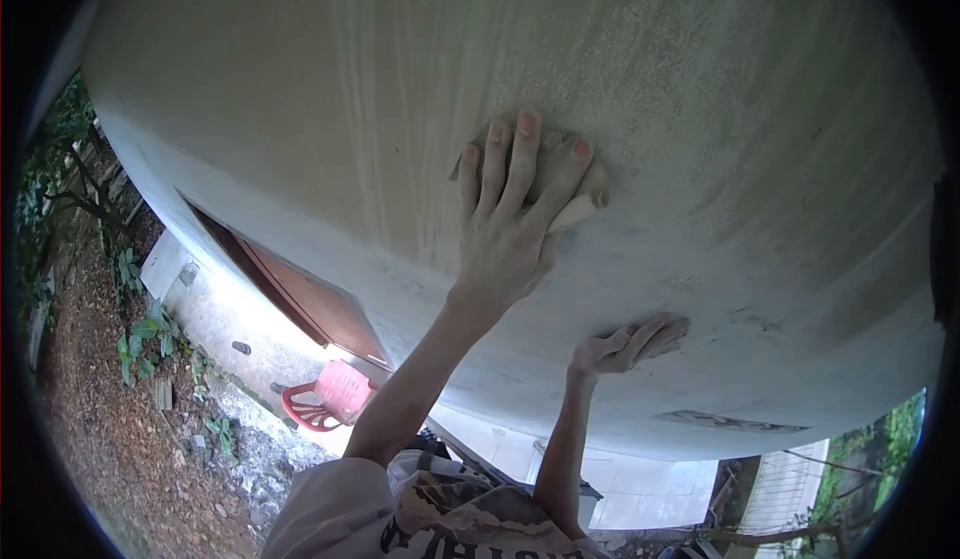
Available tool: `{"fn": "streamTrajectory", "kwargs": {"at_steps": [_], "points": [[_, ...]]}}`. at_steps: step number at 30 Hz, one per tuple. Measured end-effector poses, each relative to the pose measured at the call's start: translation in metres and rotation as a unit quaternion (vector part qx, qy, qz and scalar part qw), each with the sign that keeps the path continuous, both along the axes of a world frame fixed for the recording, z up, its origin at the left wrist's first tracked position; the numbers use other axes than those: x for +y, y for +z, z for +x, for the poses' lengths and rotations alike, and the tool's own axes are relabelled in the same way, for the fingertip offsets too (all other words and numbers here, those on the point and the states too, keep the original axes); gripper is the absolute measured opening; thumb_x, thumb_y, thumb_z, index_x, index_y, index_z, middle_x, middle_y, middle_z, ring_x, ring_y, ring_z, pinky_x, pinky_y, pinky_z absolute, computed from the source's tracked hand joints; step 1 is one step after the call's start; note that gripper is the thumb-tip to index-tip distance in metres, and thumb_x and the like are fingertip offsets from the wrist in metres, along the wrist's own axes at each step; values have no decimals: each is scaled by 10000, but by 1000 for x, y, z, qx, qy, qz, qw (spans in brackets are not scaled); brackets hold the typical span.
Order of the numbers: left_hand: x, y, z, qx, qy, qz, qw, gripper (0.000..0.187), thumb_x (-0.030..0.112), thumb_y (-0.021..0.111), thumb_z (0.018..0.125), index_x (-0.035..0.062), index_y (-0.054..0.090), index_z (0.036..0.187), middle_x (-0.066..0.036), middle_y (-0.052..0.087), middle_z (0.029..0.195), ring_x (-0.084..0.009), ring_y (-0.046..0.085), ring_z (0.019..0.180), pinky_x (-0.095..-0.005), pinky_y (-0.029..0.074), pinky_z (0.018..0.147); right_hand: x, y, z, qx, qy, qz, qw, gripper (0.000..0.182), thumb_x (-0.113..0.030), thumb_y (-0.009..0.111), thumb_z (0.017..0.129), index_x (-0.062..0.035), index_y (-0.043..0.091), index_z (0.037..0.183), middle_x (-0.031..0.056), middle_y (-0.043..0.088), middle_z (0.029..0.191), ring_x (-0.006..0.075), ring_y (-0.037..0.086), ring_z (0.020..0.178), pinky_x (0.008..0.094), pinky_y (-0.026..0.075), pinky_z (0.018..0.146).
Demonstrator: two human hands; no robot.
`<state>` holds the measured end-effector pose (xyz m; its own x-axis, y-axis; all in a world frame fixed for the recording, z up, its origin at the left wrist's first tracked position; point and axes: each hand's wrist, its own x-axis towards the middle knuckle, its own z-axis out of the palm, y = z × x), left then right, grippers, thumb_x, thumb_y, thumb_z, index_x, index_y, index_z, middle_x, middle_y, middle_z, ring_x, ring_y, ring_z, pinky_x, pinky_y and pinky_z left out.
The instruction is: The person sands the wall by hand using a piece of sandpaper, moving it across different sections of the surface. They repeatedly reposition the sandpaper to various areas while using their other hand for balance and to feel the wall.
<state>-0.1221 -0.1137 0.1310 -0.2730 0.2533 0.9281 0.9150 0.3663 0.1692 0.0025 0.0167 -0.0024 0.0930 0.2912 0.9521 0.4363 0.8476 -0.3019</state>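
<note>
My left hand [505, 224] presses a worn, dusty sheet [590, 199] flat against a large pale surface [400, 109]. Its fingers are spread over the sheet, whose edges stick out on both sides; its material is unclear. Lower and to the right, my right hand [635, 346] rests against the same surface, fingers stretched out to the right, with nothing seen in it. Pale dust coats both hands. Streaks and whitish scuffed patches mark the surface around the sheet.
A red plastic chair [343, 391] stands at lower left, near a reddish-brown panel [310, 299] in an opening. Beyond lie leaf-strewn ground [100, 409] and green plants [145, 339]. A dark, elongated mark [735, 421] shows low on the surface at the right.
</note>
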Motion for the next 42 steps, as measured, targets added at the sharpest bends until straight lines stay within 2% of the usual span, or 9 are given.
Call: {"fn": "streamTrajectory", "kwargs": {"at_steps": [4, 8, 13, 16, 22, 31, 34, 39, 42], "points": [[9, -172, 12, 6, 17, -73, 997, 545, 106, 466, 758, 154, 374, 1293, -254, 51, 1399, -492, 49, 1263, -631, 62, 977, 1, -1, 1, -6, 4, 5, 1000, 457, -270, 246, 920, -68, 293, 1328, 197, 189, 1394, 352, 138, 1301, 529, 59, 1038], [3, -141, 20, -71, -21, -66, 995, 540, 98, 455, 767, 154, 368, 1297, -266, 43, 1394, -500, 53, 1258, -634, 72, 975, 3, -4, 4, -18, -2, 4, 1000, 486, -329, 201, 932, -64, 283, 1331, 173, 192, 1399, 333, 134, 1305, 506, 63, 1049], [-7, 52, 0, 28, -6, -10, 1000, 537, 114, 439, 821, 187, 312, 1338, -210, 33, 1419, -439, 55, 1287, -550, 55, 1028, -2, -3, 4, -16, 5, -9, 1000, 470, -308, 205, 934, -67, 288, 1329, 179, 192, 1397, 333, 132, 1305, 515, 55, 1047], [-4, 71, -2, 51, 8, 7, 999, 527, 140, 428, 838, 181, 293, 1346, -179, 32, 1429, -405, 45, 1300, -524, 50, 1040, 0, -3, 4, -16, 7, -17, 1000, 460, -295, 216, 934, -67, 292, 1327, 179, 189, 1398, 335, 127, 1306, 516, 48, 1046], [-1, -120, 11, -16, -3, -80, 997, 593, 76, 454, 725, 95, 344, 1307, -270, 68, 1391, -495, 29, 1264, -618, 47, 989, -6, 7, 12, -32, 49, -23, 998, 439, -262, 254, 929, -81, 300, 1327, 178, 168, 1406, 337, 118, 1308, 529, 36, 1040], [-11, 99, -2, 69, -8, 9, 998, 581, 8, 363, 770, 136, 312, 1335, -208, 52, 1420, -432, 39, 1291, -544, 54, 1033, -15, 26, 17, -42, 75, -32, 996, 448, -266, 293, 927, -36, 316, 1311, 201, 186, 1394, 365, 119, 1301, 537, 46, 1034], [-7, 117, -3, 80, -31, 60, 995, 632, -26, 354, 731, 158, 319, 1334, -180, 63, 1427, -417, 36, 1297, -540, 58, 1037, -19, 45, 17, -51, 85, -44, 994, 446, -268, 298, 926, -23, 341, 1296, 206, 206, 1386, 369, 132, 1297, 533, 59, 1036], [2, -52, 22, -25, -18, -76, 997, 649, 19, 433, 686, 160, 354, 1315, -224, 79, 1410, -446, 44, 1286, -585, 45, 1013, -8, 73, 23, -66, 131, 7, 989, 422, -258, 299, 926, -29, 393, 1267, 194, 243, 1377, 348, 166, 1295, 521, 77, 1039], [-2, -48, 22, -41, -29, -84, 995, 641, 26, 449, 693, 160, 357, 1313, -231, 77, 1408, -452, 43, 1285, -590, 47, 1010, 5, 80, 25, -68, 146, 44, 986, 408, -246, 309, 924, -20, 421, 1245, 189, 283, 1362, 340, 184, 1293, 513, 98, 1039]]}}
